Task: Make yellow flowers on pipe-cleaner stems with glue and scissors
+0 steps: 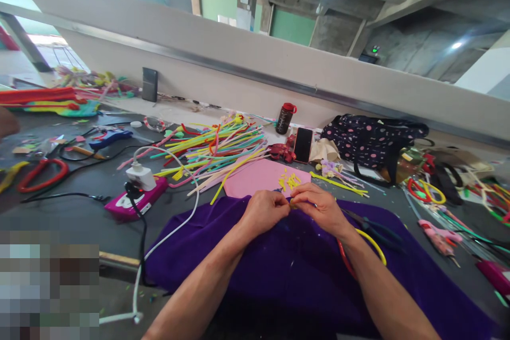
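My left hand (268, 211) and my right hand (319, 206) meet over the near edge of a purple cloth (255, 271). Their fingertips are pinched together on a small yellow piece (292, 202), mostly hidden by the fingers; it looks like a bit of pipe cleaner. Just beyond them, short yellow cut pieces (289, 179) lie in a loose pile on a pink sheet (247, 179). Beside my right wrist, dark-handled pliers (376, 231) rest on the cloth. A yellow loop handle (374, 246) and a red one show partly from under my right forearm.
Behind the sheet lies a heap of coloured pipe cleaners (223, 146). A pink power strip (137, 202) with a white charger (141, 176) and trailing cables sits left. A phone (303, 144), bottle (286, 118) and dotted bag (366, 141) stand along the back; pink scissors (440, 234) lie right.
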A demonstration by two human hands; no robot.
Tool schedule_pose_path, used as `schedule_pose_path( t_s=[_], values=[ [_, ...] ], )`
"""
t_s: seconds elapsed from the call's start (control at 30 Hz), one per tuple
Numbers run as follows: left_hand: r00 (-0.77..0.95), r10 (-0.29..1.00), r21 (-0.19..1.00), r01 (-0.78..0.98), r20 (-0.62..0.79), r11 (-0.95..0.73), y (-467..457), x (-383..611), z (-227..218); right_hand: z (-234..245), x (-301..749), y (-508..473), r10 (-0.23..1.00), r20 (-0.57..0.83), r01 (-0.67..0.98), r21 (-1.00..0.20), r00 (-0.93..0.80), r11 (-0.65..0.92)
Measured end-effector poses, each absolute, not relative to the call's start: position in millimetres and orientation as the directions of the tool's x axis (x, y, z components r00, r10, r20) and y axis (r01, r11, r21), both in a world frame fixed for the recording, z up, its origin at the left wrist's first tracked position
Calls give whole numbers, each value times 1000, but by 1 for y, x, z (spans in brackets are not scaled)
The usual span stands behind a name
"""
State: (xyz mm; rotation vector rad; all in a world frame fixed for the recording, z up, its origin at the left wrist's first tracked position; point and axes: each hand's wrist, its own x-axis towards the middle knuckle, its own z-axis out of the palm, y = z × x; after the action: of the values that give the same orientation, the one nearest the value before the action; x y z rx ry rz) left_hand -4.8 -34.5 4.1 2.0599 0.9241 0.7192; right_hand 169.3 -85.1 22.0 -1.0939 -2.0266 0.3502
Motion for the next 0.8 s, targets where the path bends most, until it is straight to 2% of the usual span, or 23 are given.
schedule_pose_path(
  t_s=[0.07, 0.13, 0.2, 0.27, 0.37, 0.43, 0.6, 0.8],
  values=[
    [558, 809, 840, 339, 183, -424, -32, -5, 3, 23, 172, -86, 815, 535, 507, -650, -224, 566],
    [533, 826, 889, 270, 182, -370, -31, -6, 2, 22, 174, -85, 840, 541, 419, -754, -38, 505],
    [521, 835, 942, 158, 175, -296, -30, -6, 3, 18, 174, -84, 858, 491, 295, -851, 152, 435],
    [527, 839, 981, 52, 133, -188, -30, -7, 6, 14, 173, -82, 889, 402, 172, -913, 219, 370],
    [567, 823, 1000, -31, 16, 2, -31, -8, 11, 10, 166, -80, 945, 296, 87, -954, 137, 286],
    [588, 808, 996, -63, -21, 71, -31, -9, 13, 9, 160, -81, 965, 251, 72, -966, 70, 247],
    [603, 798, 992, -101, 1, 75, -32, -10, 13, 12, 152, -84, 977, 213, 28, -977, -3, 213],
    [637, 770, 997, -78, 31, 24, -32, -8, 10, 11, 151, -84, 976, 218, 52, -975, 11, 217]
  ],
)
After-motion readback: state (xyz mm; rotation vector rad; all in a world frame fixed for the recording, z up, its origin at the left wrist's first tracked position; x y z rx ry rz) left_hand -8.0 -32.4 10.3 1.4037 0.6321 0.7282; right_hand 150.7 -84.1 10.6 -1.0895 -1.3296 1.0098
